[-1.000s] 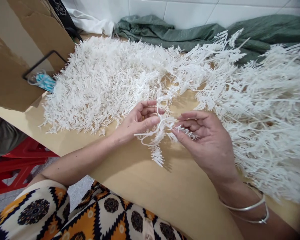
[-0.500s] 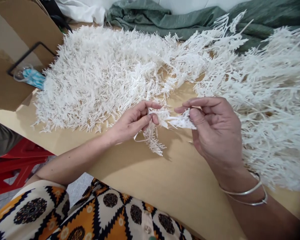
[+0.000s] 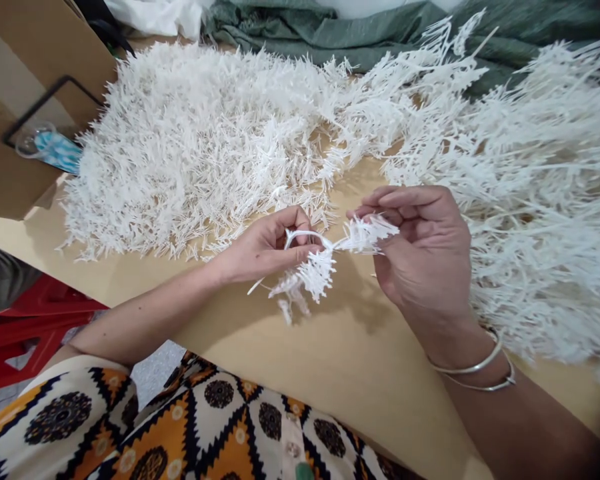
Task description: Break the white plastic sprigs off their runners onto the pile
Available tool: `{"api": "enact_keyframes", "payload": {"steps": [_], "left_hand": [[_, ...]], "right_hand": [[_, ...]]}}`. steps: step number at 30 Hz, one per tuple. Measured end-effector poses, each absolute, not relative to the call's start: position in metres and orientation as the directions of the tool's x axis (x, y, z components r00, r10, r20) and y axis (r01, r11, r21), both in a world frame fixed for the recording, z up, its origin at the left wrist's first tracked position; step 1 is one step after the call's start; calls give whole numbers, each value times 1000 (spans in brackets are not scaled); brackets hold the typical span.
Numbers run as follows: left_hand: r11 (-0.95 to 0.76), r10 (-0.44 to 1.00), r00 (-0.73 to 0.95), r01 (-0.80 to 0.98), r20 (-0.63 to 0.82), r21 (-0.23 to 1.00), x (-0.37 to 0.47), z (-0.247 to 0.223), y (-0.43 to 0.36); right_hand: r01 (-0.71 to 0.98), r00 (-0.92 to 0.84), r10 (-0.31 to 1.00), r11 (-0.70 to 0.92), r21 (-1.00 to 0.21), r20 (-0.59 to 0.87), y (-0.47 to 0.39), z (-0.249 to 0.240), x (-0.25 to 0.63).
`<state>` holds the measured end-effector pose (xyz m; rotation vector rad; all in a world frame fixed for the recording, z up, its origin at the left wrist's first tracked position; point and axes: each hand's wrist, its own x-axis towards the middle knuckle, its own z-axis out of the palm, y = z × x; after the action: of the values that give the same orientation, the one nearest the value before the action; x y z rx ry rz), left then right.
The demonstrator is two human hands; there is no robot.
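My left hand (image 3: 267,247) pinches the curved stem of a small white feathery sprig (image 3: 317,273) between thumb and fingers, with its leafy tips hanging below. My right hand (image 3: 425,260) has thumb and fingers closed on another leafy end (image 3: 370,233), which joins the same stem at the middle. Both hands are above the table. Behind my left hand spreads a large heap of short white sprigs (image 3: 195,147). Longer white branches (image 3: 545,200) lie beyond and to the right of my right hand.
A cardboard box (image 3: 25,100) with a black wire holder and a clear cup with blue-white wrapping (image 3: 57,152) stands at left. Green cloth (image 3: 300,30) lies along the back. A red stool (image 3: 35,327) is below the table's left edge (image 3: 80,280).
The stem in my left hand now shows as a curved loop, and its leafy part hangs nearer my thumb. My right hand has shifted slightly left with its leafy end.
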<state>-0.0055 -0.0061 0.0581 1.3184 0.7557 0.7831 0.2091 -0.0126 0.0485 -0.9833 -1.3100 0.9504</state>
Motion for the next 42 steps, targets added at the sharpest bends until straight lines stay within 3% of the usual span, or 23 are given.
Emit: {"api": "enact_keyframes", "payload": {"steps": [12,17,20,23,27,31,37,42], "left_hand": [[198,695,702,19,-154,980,-1,60,-6],[292,839,489,-34,-239,956,-2,62,-8],[388,864,389,-113,-318,915,-3,61,-9],[411,850,395,-82,-349,908,-4,61,-10],[397,808,491,-43,-326,917,-8,61,-9],[341,762,591,-20,-264,940,-10,58,-8],[257,807,553,-18,-205,966,-9,61,-4],[397,685,669,-9,-289,918,-9,66,-5]], "right_hand": [[-19,-54,968,245,-969,246,-18,48,199],[-52,32,960,279,-959,278,-12,52,213],[-57,-175,941,285,-957,291,-9,50,221],[125,-325,913,299,-946,246,-12,46,221],[239,-252,942,281,-929,220,-18,43,217],[299,-303,933,285,-911,192,-16,49,217],[143,-237,965,147,-979,110,-10,47,219],[116,-165,973,182,-977,161,-12,35,219]]}}
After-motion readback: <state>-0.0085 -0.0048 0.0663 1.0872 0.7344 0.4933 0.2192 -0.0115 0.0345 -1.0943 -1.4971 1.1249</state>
